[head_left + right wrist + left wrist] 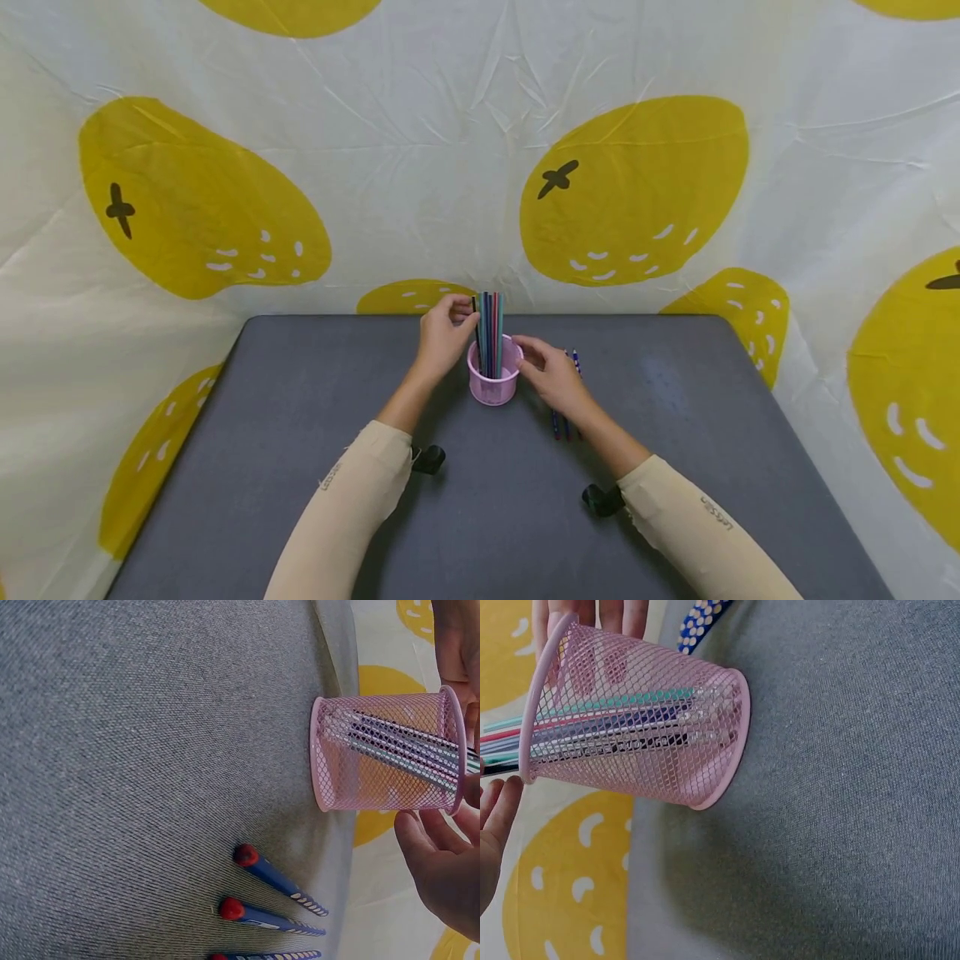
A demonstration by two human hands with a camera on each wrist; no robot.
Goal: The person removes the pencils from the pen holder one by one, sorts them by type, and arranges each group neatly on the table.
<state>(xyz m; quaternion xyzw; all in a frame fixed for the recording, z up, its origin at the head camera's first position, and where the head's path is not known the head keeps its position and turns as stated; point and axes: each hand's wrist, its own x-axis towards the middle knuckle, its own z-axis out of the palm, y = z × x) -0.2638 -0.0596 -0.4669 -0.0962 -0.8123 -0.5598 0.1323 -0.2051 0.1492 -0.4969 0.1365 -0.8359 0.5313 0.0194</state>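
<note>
A pink mesh pencil cup [493,392] stands on the grey table with a bundle of slim coloured pencils [491,329] leaning in it. At the left of the bundle, my left hand [444,333] pinches a black pencil near its upper end, above the rim. My right hand [555,379] holds the right side of the cup by its rim and upper wall. Its fingers [611,615] show behind the mesh in the left wrist view. Beside and partly under the right hand lie blue dotted pencils [274,881] with red ends.
The grey table [262,467] ends at a back edge just behind the cup. A white sheet [435,192] printed with yellow fruit hangs behind and along the sides. Dark wrist cameras [602,501] jut inward below both hands.
</note>
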